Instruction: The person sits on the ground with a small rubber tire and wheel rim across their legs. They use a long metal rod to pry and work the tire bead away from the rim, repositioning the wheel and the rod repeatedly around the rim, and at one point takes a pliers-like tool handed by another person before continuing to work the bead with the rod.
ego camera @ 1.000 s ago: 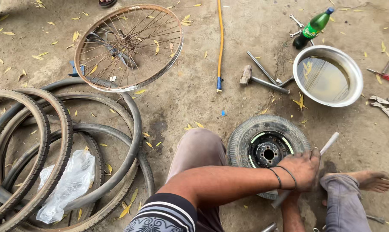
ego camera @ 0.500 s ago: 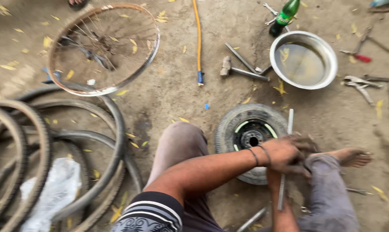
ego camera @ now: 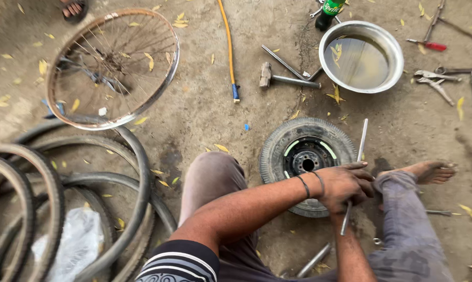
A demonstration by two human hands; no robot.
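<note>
Head view, looking down at bare dirt ground.

Packages and labels: green plastic bottle (ego camera: 330, 11) with a label band, at the top edge, cut off above, just beside the round metal basin (ego camera: 327, 44) that holds cloudy liquid. Crumpled white plastic bag (ego camera: 71, 245) lies at lower left among the loose bicycle tyres (ego camera: 136, 177).

Hands: left hand (ego camera: 343, 185) reaches across the body, fingers curled over a long metal bar (ego camera: 362, 141), which rises nearly upright along the right edge of the small wheel (ego camera: 308, 159), a black tyre on a dark rim lying flat between the person's knees. The right hand is hidden beneath the left; only its forearm shows rising from the bottom edge, so its hold cannot be told. Two dark bands sit on the left wrist.

Hidden or unclear: the near edge of the small wheel lies under the left hand and forearm. A second rod (ego camera: 314, 259) near the bottom is partly covered by the legs.

Surroundings: spoked bicycle rim (ego camera: 170, 57) at upper left; orange hose (ego camera: 226, 39); hammer (ego camera: 288, 78); pliers (ego camera: 431, 81) and a red-handled tool (ego camera: 429, 46) at right; bare foot (ego camera: 429, 171) just beside the small wheel.
</note>
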